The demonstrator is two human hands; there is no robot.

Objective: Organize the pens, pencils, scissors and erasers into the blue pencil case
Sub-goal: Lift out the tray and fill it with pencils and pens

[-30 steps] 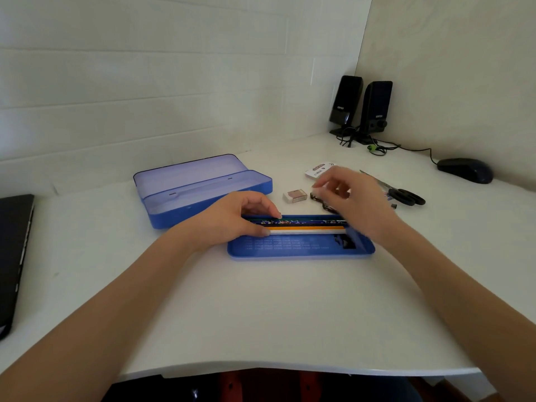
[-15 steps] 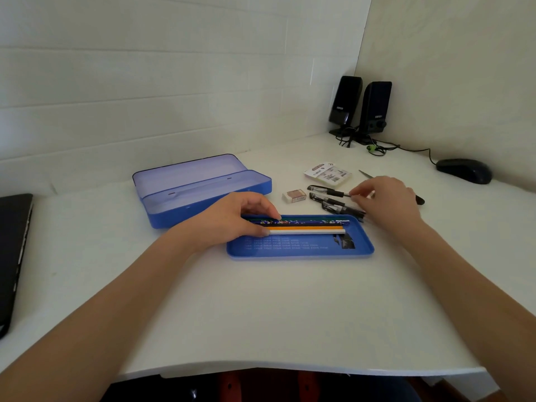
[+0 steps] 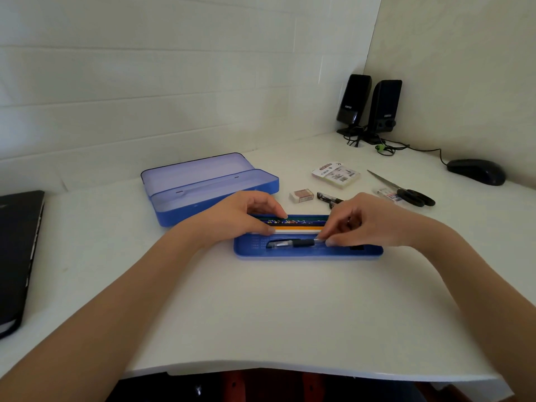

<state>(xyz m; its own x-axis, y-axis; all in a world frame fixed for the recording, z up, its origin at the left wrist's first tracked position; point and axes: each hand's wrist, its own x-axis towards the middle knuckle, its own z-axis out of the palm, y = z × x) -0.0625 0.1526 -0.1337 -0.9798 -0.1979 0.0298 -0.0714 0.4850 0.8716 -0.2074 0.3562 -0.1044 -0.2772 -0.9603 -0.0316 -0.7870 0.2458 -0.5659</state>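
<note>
**Pen going into tray, roughly half the items still out**

Right hand [image 3: 374, 224] had its fingertips [image 3: 329, 242] pinched shut on the tip end of a black pen [image 3: 293, 243], which lay lengthwise in the blue inner tray [image 3: 371, 251], touching or just above its floor; can't tell which. Left hand [image 3: 240, 217] rested on the tray's far-left part, fingers curled loosely over the pencils [image 3: 298, 226], steadying w/o gripping any single one as far as could be seen.

Progress, by my read: pencils were in, packed along the tray's far edge, approx. 4 by colour bands (dark patterned, green, orange, white), though the count was unsure. 1 pen was being placed. The tray sat on the desk [image 3: 261, 314], just in front of the open blue pencil case [image 3: 214, 195], whose base and lid held nothing.

Left out on the desk: at least 1 more black pen [image 3: 329, 197] behind the right hand, maybe 2, partly hidden; 1 small eraser [image 3: 301, 195]; 1 packaged item [image 3: 336, 174], prob. erasers; 1 pair of scissors [image 3: 406, 191], w/ a small clear packet [image 3: 388, 194] beside them. Tray then still had to go into the case.
</note>
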